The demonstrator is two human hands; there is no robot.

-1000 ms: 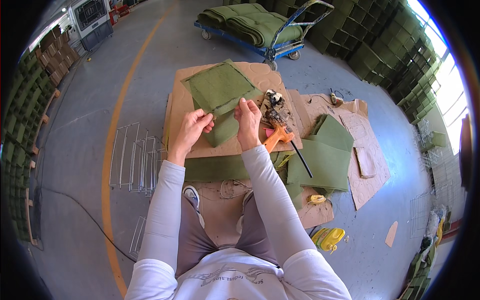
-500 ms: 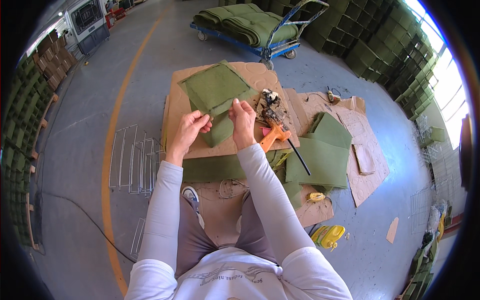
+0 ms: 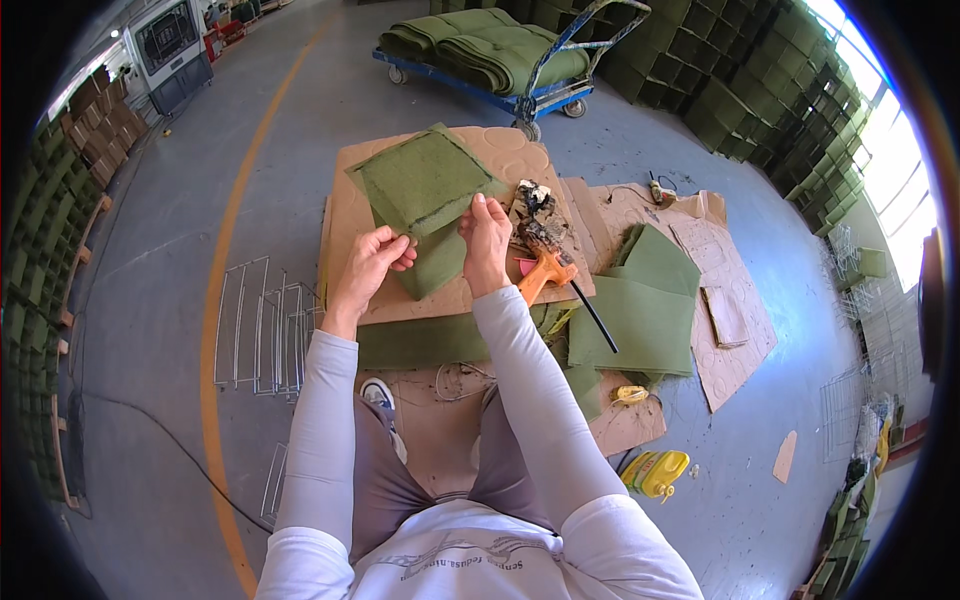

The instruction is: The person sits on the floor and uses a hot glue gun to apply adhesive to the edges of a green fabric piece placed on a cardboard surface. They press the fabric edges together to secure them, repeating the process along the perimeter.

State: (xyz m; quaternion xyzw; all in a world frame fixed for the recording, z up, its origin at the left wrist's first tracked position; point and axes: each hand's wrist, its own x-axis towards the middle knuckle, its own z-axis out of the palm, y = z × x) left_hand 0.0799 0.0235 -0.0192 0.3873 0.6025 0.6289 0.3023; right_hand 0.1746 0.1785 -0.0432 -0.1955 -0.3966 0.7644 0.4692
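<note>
A square green felt piece point(image 3: 415, 180) with dark-smeared edges tilts over a cardboard-topped work surface point(image 3: 345, 255). My left hand point(image 3: 372, 268) pinches its near left corner between thumb and fingers. At its near right corner, my right hand point(image 3: 486, 238) pinches the edge in the same way. Below it lies another green felt sheet point(image 3: 440, 262), partly covered. To the right of my right hand, an orange glue gun point(image 3: 546, 275) with a black stick out of its back rests with its nose on a blackened scrap of cardboard point(image 3: 535, 215).
Green sheets point(image 3: 640, 310) lie on floor cardboard to the right, near a yellow bottle point(image 3: 655, 472). Wire frames point(image 3: 262, 330) stand left. A blue trolley point(image 3: 510, 98) with folded green material is ahead, and stacked green boxes point(image 3: 740, 110) line the far right.
Both hands keep their pinch on the felt piece, which tips slightly toward me. The whole view has shifted a little.
</note>
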